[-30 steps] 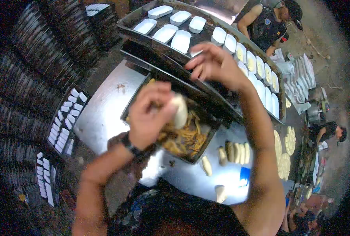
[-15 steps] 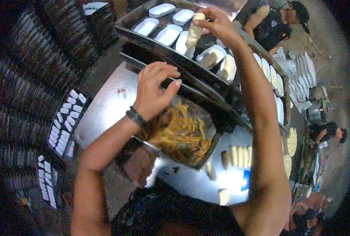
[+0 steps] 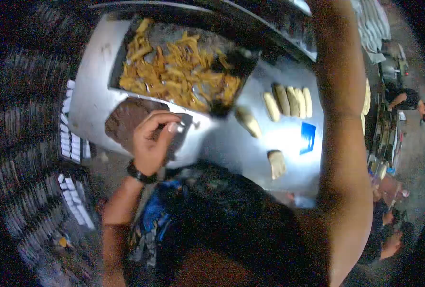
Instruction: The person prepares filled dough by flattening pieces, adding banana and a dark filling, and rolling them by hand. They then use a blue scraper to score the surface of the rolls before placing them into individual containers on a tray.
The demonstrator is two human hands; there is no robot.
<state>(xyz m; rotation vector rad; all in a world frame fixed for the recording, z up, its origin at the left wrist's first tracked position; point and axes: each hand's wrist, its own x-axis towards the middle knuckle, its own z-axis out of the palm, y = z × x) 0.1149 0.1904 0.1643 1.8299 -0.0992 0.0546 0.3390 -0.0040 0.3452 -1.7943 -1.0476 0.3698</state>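
My left hand [image 3: 152,141], with a dark band at the wrist, hovers over the front edge of a brown slab-like piece [image 3: 124,122] on the metal table. Its fingers are curled in towards the thumb; whether anything is pinched there is too blurred to tell. Beyond it lies a dark tray [image 3: 114,71] full of yellow-brown strips of food [image 3: 183,71]. My right arm reaches up past the top edge, so the right hand is hidden from view. Several pale dough rolls [image 3: 271,106] lie to the right of the strips, with a shorter dough piece [image 3: 277,164] nearer me.
A blue card-like item [image 3: 308,138] lies on the metal table [image 3: 212,153]. Dark trays with white paper cups [image 3: 70,143] are at the left, beside stacked dark trays [image 3: 19,143]. Another person [image 3: 406,100] is at the far right. A dark tray edge crosses the top.
The view has swung downward. My left hand has come back towards my body and its fingers have curled in. My right hand, which held a dough roll over a paper cup, has left the view.
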